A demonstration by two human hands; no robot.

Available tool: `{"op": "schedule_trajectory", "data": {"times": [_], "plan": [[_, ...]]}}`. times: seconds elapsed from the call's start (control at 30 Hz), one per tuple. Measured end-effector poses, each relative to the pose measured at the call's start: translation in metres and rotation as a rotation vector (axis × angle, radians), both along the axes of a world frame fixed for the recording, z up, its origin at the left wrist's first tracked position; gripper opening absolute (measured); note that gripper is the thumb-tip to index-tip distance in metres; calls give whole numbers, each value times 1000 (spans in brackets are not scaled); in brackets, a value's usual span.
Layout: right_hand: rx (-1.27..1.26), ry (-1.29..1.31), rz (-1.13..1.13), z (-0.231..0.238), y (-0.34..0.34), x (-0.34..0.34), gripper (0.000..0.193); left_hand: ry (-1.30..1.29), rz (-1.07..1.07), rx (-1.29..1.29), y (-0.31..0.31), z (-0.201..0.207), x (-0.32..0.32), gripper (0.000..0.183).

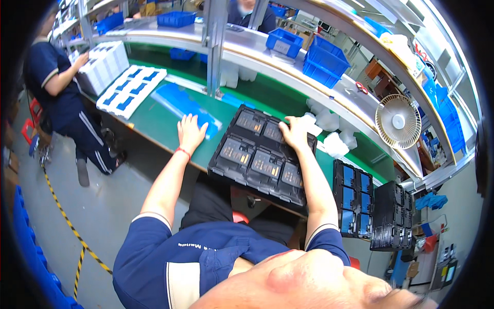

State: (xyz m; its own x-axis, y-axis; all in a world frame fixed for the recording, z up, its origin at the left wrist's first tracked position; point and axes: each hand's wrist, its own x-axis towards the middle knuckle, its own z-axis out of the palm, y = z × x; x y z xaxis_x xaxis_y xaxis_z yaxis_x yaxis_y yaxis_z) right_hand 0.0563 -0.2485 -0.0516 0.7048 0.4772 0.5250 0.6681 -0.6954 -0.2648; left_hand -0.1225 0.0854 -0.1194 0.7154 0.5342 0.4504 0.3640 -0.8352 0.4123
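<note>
My left hand [191, 136] lies with fingers spread at the near end of a blue plastic film strip [177, 103] on the green bench top; it holds nothing. In front of me a black compartment tray [218, 164] rests at the bench's near edge. Flat dark rectangular parts [265, 166] with gold-coloured marks sit in its pockets. My right hand [298, 135] reaches over the tray's far right pocket, its fingers bent and apart, touching the tray or the part there. That pocket's contents are mostly hidden under the hand.
To the right stand a black tray with blue-faced parts [348, 198] and a stack of black trays [383, 216]. A white foam tray [123, 105] lies left, near a co-worker [49, 77] at a white stack [105, 64]. A shelf holds blue bins [324, 62] and a fan [398, 121].
</note>
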Motion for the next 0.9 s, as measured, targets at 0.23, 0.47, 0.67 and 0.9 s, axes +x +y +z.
{"op": "schedule_trajectory", "data": {"times": [0.23,0.47,0.67,0.9], "plan": [[-150,118,-23,4,5,-21,54,-149,-64,124,8,5,-3,46],[-121,89,-11,7,5,-24,50,-349,-100,-89,28,11,7,18],[20,63,-22,14,5,-28,49,-559,-329,-90,13,105,34,10],[446,306,317,77,37,-65,53,-675,-782,-127,-78,150,85,13]]}}
